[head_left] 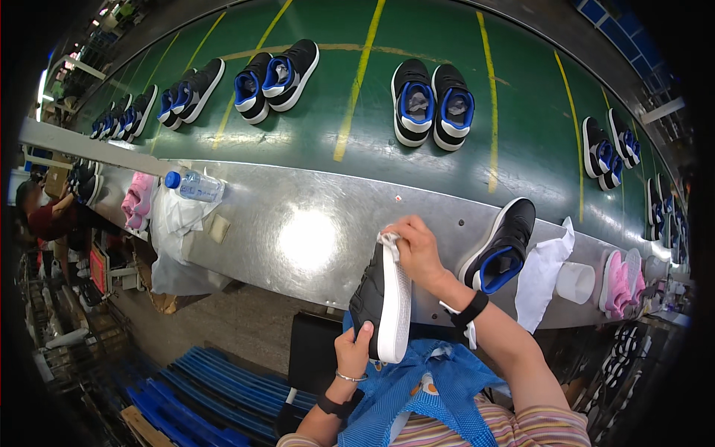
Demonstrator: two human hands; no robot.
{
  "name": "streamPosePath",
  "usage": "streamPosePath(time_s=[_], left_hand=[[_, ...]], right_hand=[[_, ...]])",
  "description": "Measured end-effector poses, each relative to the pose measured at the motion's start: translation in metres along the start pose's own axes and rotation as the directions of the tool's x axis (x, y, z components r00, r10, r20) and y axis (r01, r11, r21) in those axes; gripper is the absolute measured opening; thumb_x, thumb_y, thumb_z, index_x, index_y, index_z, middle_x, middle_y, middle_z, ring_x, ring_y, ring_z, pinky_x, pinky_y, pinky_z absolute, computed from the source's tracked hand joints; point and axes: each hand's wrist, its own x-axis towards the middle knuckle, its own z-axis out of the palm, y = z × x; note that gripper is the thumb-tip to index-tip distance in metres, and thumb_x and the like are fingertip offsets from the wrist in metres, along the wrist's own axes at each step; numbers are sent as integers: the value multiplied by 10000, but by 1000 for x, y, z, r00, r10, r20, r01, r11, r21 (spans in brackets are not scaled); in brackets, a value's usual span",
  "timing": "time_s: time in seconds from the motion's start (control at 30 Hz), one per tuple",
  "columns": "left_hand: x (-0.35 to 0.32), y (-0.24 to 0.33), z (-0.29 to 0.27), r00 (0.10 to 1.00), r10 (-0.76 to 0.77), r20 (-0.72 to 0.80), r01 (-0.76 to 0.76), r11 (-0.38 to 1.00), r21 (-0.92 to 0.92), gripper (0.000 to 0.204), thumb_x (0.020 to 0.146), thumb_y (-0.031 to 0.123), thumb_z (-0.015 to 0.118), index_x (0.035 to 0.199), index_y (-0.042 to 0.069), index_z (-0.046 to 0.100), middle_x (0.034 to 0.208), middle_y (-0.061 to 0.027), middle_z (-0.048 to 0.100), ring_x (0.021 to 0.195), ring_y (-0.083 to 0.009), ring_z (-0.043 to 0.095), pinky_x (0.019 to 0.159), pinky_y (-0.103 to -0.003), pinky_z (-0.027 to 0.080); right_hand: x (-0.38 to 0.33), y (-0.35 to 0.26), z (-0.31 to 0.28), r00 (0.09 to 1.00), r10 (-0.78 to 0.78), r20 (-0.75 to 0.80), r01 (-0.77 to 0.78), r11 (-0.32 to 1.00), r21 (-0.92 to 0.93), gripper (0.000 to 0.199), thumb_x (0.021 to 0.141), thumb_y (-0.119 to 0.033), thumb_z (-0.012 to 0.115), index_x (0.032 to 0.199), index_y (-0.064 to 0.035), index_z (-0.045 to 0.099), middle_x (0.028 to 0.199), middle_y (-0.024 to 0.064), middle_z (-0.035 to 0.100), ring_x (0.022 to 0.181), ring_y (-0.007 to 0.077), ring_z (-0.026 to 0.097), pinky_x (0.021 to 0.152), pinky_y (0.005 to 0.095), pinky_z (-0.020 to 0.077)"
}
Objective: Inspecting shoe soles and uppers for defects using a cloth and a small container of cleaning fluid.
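A black sneaker [366, 294] with a white sole is held tilted on its side in front of me, its sole edge facing right. My left hand [353, 352] is closed around its lower end, thumb against the upper. With bent fingers my right hand [417, 249] pinches a small white cloth [388, 239] against the upper end of the sole. Just right of that hand, another black sneaker [500, 249] with blue lining rests on the metal table, its opening toward me.
The metal bench [335, 201] borders a green conveyor belt [328, 153] carrying several pairs of similar sneakers. On the bench's left are a water bottle [197, 186] and pink shoes [139, 200]. White paper [542, 276], a white cup [575, 282] and more pink shoes [620, 287] sit right.
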Motion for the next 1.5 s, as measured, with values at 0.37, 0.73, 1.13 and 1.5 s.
streamPosePath(time_s=[0.37,0.73,1.13,1.5], left_hand=[[25,0,-31,988,-156,12,150,925,-348,293,848,225,518,694,-18,574,650,-24,551,552,-86,491,494,-229,391],[56,3,-58,855,-329,401,517,606,-604,399,798,417,422,1086,163,531,1029,-105,575,889,-312,549,648,-453,465],[35,43,-32,850,-358,386,522,474,-709,342,817,336,465,1072,116,523,1003,-117,574,871,-280,572,659,-414,471],[24,52,9,967,-186,172,253,741,-622,446,878,367,384,1148,17,438,1080,-144,532,966,-280,537,788,-405,462]], right_hand=[[-25,24,-12,898,389,205,-232,815,-532,118,737,-48,518,814,-34,607,805,158,527,786,324,508,686,394,402],[21,39,10,932,300,201,-337,924,182,142,766,-50,545,880,-60,630,786,94,539,691,190,513,647,281,402],[-37,-36,9,923,384,-37,-363,898,249,168,768,44,493,857,-40,608,777,56,526,578,104,497,523,218,399],[-102,-106,-14,905,425,15,-379,792,479,116,820,21,473,901,2,554,802,28,479,599,66,458,549,194,389]])
